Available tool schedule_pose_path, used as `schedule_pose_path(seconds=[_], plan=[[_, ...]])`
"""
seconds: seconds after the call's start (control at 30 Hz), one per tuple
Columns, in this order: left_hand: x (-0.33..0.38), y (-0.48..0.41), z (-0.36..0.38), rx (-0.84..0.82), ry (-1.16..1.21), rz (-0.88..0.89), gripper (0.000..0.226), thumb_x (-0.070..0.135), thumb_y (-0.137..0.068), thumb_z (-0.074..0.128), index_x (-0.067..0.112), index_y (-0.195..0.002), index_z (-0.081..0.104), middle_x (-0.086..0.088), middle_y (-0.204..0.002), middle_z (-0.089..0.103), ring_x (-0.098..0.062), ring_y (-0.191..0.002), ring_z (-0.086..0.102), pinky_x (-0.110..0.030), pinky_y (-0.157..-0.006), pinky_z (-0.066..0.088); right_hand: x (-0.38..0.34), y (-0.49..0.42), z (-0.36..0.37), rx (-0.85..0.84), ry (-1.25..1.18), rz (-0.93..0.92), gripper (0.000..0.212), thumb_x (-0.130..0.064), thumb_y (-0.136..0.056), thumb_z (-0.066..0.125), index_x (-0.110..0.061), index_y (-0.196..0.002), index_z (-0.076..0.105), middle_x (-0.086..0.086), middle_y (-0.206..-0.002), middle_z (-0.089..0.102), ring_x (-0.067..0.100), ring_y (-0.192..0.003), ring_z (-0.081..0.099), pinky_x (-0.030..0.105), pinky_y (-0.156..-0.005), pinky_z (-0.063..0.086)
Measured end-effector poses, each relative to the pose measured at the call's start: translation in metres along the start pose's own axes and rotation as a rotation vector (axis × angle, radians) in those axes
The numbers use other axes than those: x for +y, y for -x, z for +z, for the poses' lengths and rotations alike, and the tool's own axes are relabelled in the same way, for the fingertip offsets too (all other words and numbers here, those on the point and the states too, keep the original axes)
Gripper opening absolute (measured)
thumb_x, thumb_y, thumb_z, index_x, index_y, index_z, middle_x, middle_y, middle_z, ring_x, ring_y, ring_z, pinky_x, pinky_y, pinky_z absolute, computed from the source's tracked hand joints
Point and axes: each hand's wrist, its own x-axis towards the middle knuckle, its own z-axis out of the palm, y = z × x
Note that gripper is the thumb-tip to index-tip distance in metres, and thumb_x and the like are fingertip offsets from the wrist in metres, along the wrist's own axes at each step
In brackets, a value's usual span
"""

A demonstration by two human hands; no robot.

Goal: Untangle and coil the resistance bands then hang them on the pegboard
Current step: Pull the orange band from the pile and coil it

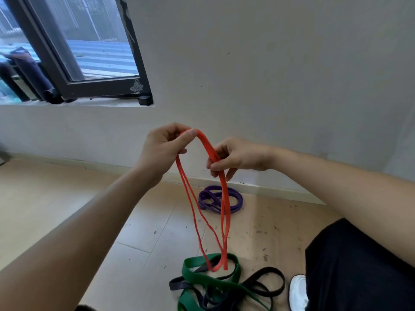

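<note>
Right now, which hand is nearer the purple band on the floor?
Right. The right hand holds the red band almost directly above the purple band; the left hand pinches the red band's top farther to the left.

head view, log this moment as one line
red band: held up, loops hanging | left hand: pinches its top | right hand: grips strands | purple band: floor by wall | green band, black band: tangled on floor
</note>
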Motion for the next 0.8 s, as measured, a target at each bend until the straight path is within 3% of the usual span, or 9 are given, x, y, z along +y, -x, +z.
schedule_pose_path(seconds=[0.13, 0.23, 0.47, 0.57, 0.8], plan=[[-0.003, 0.001, -0.013, 0.063, 0.075, -0.054, 0.021, 0.031, -0.098, 0.062, 0.014, -0.105, 0.073, 0.004, -0.073, 0.059, -0.012, -0.070, 0.057, -0.031, -0.079, 0.058, 0.022, 0.002, -0.001, -0.188, 0.013, 0.110, 0.015, -0.006, -0.099, 0.061, -0.002, -0.110, 0.069, 0.015, -0.103, 0.075, 0.026, -0.096, 0.075, 0.040, -0.082, 0.062], [-0.010, 0.003, -0.023, 0.049, 0.075, -0.091, 0.025, 0.031, -0.098, 0.062, 0.010, -0.107, 0.072, 0.001, -0.073, 0.057, -0.011, -0.068, 0.056, -0.031, -0.079, 0.058, 0.025, 0.008, -0.005, -0.221, -0.083, 0.124, 0.018, -0.010, -0.101, 0.059, -0.003, -0.115, 0.068, 0.014, -0.104, 0.075, 0.027, -0.100, 0.073, 0.043, -0.087, 0.060], [-0.020, 0.009, -0.032, -0.042, 0.059, -0.120, 0.024, 0.028, -0.098, 0.062, 0.009, -0.107, 0.072, 0.001, -0.076, 0.058, -0.014, -0.071, 0.057, -0.036, -0.082, 0.056, 0.014, 0.010, -0.004, -0.182, -0.229, 0.079, 0.027, -0.019, -0.103, 0.056, -0.008, -0.125, 0.066, 0.011, -0.111, 0.074, 0.029, -0.111, 0.070, 0.039, -0.085, 0.062], [-0.018, 0.010, -0.028, -0.076, 0.071, -0.111, 0.024, 0.030, -0.096, 0.062, 0.010, -0.104, 0.073, 0.003, -0.075, 0.059, -0.014, -0.071, 0.056, -0.036, -0.081, 0.055, 0.008, 0.010, -0.004, -0.128, -0.316, 0.046, 0.024, -0.018, -0.103, 0.055, -0.010, -0.121, 0.068, 0.011, -0.109, 0.074, 0.027, -0.105, 0.072, 0.035, -0.079, 0.063], [-0.015, 0.010, -0.027, -0.093, 0.075, -0.102, 0.026, 0.035, -0.091, 0.063, 0.014, -0.101, 0.075, 0.008, -0.071, 0.060, -0.009, -0.069, 0.057, -0.029, -0.076, 0.054, 0.009, 0.010, -0.007, 0.112, -0.168, -0.046, 0.020, -0.016, -0.090, 0.074, -0.004, -0.106, 0.075, 0.009, -0.097, 0.078, 0.023, -0.093, 0.075, 0.029, -0.073, 0.060]])
